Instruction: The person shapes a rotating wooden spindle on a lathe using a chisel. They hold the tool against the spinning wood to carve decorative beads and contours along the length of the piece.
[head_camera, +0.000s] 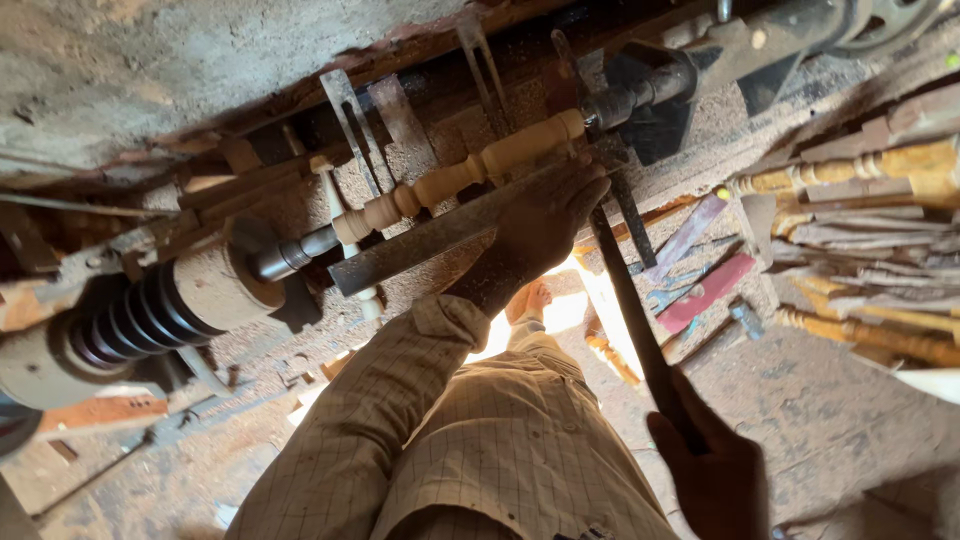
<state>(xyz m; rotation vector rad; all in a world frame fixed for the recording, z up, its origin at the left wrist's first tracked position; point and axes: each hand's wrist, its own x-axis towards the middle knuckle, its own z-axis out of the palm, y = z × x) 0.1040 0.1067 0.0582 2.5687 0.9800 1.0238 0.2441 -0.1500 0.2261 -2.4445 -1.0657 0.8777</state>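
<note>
A pale turned wooden spindle (460, 175) is mounted across a lathe, between a grooved dark pulley head (170, 310) on the left and a dark metal tailstock (650, 90) on the right. My left hand (545, 215) rests on the flat metal tool rest (420, 245) just below the spindle's right end, pressing down the blade of a long dark chisel (625, 290). My right hand (715, 470) grips that chisel's handle end at the lower right. The chisel's tip is hidden behind my left hand.
Several metal tools (350, 120) lean behind the spindle. Finished turned spindles (860, 165) and wood offcuts pile at the right. A pink strip (705, 290) and a hammer (745, 320) lie on the sawdust-covered ground. My bare foot (528, 300) shows below the rest.
</note>
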